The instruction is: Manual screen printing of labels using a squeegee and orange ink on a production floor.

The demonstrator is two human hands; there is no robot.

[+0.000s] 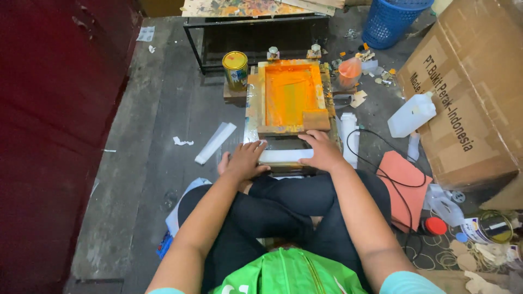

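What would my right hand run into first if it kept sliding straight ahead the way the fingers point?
Most likely the wooden block at the near corner of the orange printing frame. The right hand points up and slightly left; depth is hard to judge.

A dark, worn plank floor [158,109] carries everything. On it lie a white strip [216,142] and a paper scrap [182,142] at the left, a white plastic jug [412,114], an orange-red sheet [406,182] under a black cable [392,177], a large cardboard box [468,92] and a blue basket [392,20].
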